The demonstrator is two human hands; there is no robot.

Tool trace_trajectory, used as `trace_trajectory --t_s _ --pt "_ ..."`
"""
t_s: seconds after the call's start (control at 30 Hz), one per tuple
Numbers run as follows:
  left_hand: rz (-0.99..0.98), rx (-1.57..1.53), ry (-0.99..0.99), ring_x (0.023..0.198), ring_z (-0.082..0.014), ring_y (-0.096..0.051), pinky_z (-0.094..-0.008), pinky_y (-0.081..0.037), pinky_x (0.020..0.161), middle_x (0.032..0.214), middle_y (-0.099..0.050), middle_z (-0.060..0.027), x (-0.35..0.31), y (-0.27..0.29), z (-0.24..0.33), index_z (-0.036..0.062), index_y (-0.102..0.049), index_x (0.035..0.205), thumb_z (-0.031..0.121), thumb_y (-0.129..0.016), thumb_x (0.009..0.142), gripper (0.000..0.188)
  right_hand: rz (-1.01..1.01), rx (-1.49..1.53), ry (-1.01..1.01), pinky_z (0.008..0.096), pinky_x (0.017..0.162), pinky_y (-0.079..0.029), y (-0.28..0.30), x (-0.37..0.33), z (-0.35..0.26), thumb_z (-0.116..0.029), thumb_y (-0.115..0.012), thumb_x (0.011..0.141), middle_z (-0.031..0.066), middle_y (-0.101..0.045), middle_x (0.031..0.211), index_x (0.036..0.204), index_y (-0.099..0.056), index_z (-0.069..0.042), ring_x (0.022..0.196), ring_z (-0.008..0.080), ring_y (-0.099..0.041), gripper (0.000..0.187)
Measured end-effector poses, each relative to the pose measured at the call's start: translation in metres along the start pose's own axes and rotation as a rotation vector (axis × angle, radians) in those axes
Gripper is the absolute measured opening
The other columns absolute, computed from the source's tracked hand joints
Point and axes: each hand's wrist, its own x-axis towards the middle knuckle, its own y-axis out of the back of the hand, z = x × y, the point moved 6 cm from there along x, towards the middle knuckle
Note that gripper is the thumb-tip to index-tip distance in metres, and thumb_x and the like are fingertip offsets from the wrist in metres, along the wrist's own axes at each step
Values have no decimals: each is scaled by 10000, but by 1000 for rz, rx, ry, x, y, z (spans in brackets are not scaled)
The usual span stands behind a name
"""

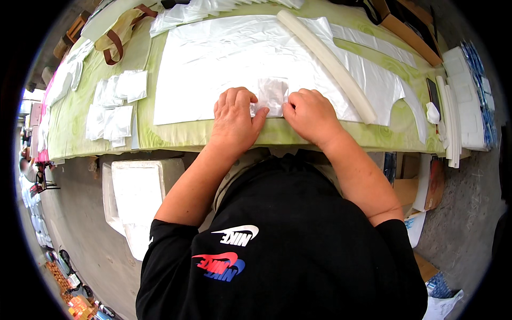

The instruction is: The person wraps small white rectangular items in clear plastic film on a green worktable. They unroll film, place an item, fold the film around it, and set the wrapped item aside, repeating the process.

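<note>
A small translucent plastic packet lies flat between my hands, close to the near edge of a big white plastic sheet. My left hand is closed at the packet's left edge, with the fingers curled and the thumb reaching along its lower corner. At the right edge, my right hand is closed in a pinch on the packet. The undersides of the fingers on both hands are hidden. Across the right part of the sheet a long pale tube lies slanted.
Small clear packets sit in stacks at the left on the green-covered table. Behind them is a bag with brown handles; more folded plastic is spread farther back. An open cardboard box stands far right. White blocks are below the table.
</note>
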Motion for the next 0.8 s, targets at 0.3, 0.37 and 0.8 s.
trace_trajectory --t_s 0.3,0.37,0.8 --pt "-349 207 -147 1549 -306 -234 -598 -95 1237 1657 -300 -131 -2 -20 16 136 -375 1569 341 -597 969 672 30 120 3 474 885 -535 5 -5 2 -339 -679 862 155 -729 1019 1353 -570 -110 992 380 -669 552" --pt "-319 150 -137 1533 -319 -270 -594 -108 1234 1644 -326 -132 0 -16 16 125 -363 1570 308 -620 957 690 -43 112 12 470 894 -536 7 -1 -2 -362 -689 858 157 -728 1053 1405 -546 -123 1000 371 -674 614" --pt "-77 20 172 1257 -267 -521 -568 -191 1201 1164 -644 -45 -19 -2 6 37 -244 1591 303 -800 829 980 -17 100 -8 445 911 -537 6 -6 -1 -422 -745 812 143 -725 1083 1441 -539 -126 1052 338 -667 725"
